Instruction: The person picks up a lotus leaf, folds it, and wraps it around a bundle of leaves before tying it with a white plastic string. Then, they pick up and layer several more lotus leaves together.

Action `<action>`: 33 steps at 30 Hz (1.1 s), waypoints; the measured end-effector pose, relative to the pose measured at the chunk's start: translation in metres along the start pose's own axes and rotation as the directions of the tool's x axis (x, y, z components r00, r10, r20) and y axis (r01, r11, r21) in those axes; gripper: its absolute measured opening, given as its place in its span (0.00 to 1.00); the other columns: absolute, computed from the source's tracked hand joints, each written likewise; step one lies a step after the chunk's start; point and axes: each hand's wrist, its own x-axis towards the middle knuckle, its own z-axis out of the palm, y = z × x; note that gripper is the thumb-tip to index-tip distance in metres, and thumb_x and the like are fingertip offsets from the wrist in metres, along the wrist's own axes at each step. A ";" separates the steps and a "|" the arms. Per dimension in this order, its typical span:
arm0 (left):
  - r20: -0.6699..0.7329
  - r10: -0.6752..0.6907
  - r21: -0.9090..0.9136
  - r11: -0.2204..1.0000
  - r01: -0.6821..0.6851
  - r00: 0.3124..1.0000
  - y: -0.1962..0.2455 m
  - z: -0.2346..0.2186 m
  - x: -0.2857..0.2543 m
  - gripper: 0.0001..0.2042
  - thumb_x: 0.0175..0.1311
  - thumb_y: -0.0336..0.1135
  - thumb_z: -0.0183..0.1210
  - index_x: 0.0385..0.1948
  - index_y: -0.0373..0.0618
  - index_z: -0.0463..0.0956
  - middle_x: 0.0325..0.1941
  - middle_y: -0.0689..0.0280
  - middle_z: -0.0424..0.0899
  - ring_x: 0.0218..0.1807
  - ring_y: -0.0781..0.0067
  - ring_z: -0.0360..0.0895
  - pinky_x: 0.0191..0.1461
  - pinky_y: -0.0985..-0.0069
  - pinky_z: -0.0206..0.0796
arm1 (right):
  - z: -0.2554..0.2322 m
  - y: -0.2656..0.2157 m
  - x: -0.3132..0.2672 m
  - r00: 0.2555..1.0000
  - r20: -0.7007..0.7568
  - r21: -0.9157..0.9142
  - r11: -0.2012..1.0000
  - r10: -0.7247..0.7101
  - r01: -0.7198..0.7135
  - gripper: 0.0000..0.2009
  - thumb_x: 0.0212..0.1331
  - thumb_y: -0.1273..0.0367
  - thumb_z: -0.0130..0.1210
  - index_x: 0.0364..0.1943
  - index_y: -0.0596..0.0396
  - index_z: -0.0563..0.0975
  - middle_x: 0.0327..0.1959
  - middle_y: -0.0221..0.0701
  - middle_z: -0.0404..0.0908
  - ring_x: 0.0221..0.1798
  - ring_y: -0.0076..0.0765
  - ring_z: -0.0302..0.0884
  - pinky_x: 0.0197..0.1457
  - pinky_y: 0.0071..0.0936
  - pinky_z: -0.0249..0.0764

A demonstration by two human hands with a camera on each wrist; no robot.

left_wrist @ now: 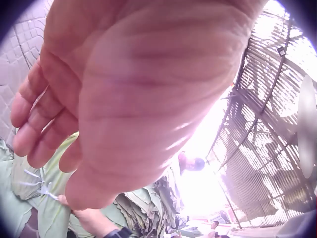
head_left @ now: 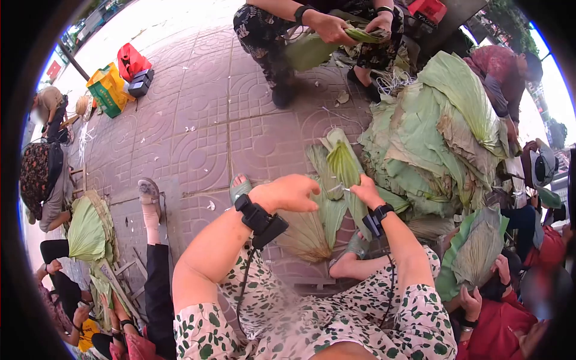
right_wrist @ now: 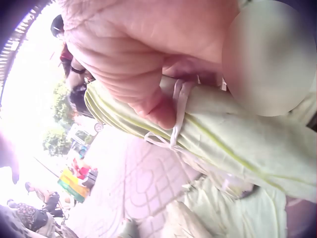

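Observation:
My right hand (head_left: 367, 194) grips a rolled bundle of large pale green leaves (right_wrist: 233, 129). White string (right_wrist: 179, 116) is tied round the bundle in a bow, right beside the thumb in the right wrist view. To the left, my left hand (head_left: 292, 193) hovers over the ground with loosely bent fingers and holds nothing. Its palm (left_wrist: 143, 99) fills much of the left wrist view, with the tied bundle showing beyond the fingers. Flat, partly dried leaves (head_left: 309, 237) lie on the paving between my feet, below both hands.
A tall heap of big leaves (head_left: 414, 144) stands to the right. Across from me a seated person's hands (head_left: 336, 29) hold a leaf. More people with leaves sit at both sides. A yellow-green bag (head_left: 109, 90) and a red bag (head_left: 133, 62) stand on the paving at back left.

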 end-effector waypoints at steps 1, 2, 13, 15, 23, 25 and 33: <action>-0.039 -0.014 -0.002 1.000 0.014 0.999 -0.004 0.002 0.002 0.24 0.50 0.43 0.56 0.48 0.36 0.74 0.39 0.52 0.80 0.43 0.54 0.77 0.47 0.66 0.69 | -0.013 -0.016 0.000 0.998 -0.015 0.131 0.989 -0.064 0.066 0.22 0.42 0.71 0.57 0.46 0.60 0.74 0.39 0.46 0.79 0.45 0.49 0.76 0.49 0.36 0.70; -0.076 -0.030 -0.006 1.000 0.030 0.997 -0.007 0.003 0.005 0.25 0.50 0.44 0.56 0.48 0.36 0.74 0.39 0.51 0.81 0.43 0.54 0.78 0.48 0.67 0.69 | -0.028 -0.042 -0.005 0.990 -0.058 0.234 0.963 -0.125 0.136 0.22 0.42 0.73 0.57 0.48 0.60 0.73 0.39 0.45 0.79 0.45 0.47 0.77 0.49 0.35 0.71; -0.107 0.241 -0.904 -0.427 0.006 0.965 0.060 -0.003 0.004 0.23 0.69 0.53 0.42 0.55 0.44 0.68 0.51 0.62 0.78 0.50 0.70 0.77 0.55 0.70 0.71 | -0.104 -0.207 -0.116 0.327 -0.197 -0.453 0.381 -0.924 0.806 0.27 0.37 0.84 0.51 0.50 0.58 0.73 0.52 0.38 0.75 0.55 0.48 0.70 0.59 0.38 0.64; -0.142 0.216 -0.918 -0.394 -0.046 0.966 0.062 -0.005 0.000 0.23 0.69 0.52 0.44 0.55 0.44 0.68 0.51 0.61 0.78 0.49 0.69 0.77 0.55 0.70 0.71 | -0.100 -0.207 -0.119 0.349 -0.217 -0.466 0.411 -0.912 0.783 0.26 0.38 0.83 0.51 0.50 0.58 0.73 0.52 0.38 0.75 0.56 0.48 0.69 0.59 0.38 0.64; -0.243 0.074 -0.956 -0.187 -0.226 0.967 0.059 -0.008 0.016 0.18 0.62 0.38 0.53 0.51 0.38 0.69 0.48 0.59 0.78 0.48 0.68 0.76 0.56 0.69 0.67 | -0.094 -0.181 -0.110 0.536 -0.307 -0.328 0.616 -0.786 0.716 0.25 0.48 0.82 0.48 0.56 0.57 0.70 0.58 0.42 0.68 0.61 0.50 0.65 0.63 0.38 0.62; -0.390 -0.070 -0.920 0.066 -0.386 0.918 0.059 -0.014 0.013 0.19 0.59 0.35 0.55 0.50 0.35 0.69 0.47 0.58 0.78 0.50 0.69 0.75 0.57 0.72 0.64 | -0.093 -0.171 -0.104 0.762 -0.359 0.149 0.774 -0.538 0.616 0.23 0.59 0.73 0.50 0.60 0.57 0.65 0.60 0.40 0.66 0.61 0.42 0.66 0.61 0.32 0.66; -0.759 -0.161 -0.458 0.821 -0.341 0.631 0.050 0.006 0.031 0.34 0.44 0.40 0.67 0.56 0.37 0.65 0.54 0.52 0.71 0.57 0.55 0.69 0.60 0.66 0.61 | -0.071 -0.179 -0.086 0.916 0.080 0.777 0.600 -0.393 0.190 0.33 0.61 0.56 0.54 0.64 0.59 0.58 0.62 0.35 0.63 0.61 0.30 0.63 0.60 0.28 0.63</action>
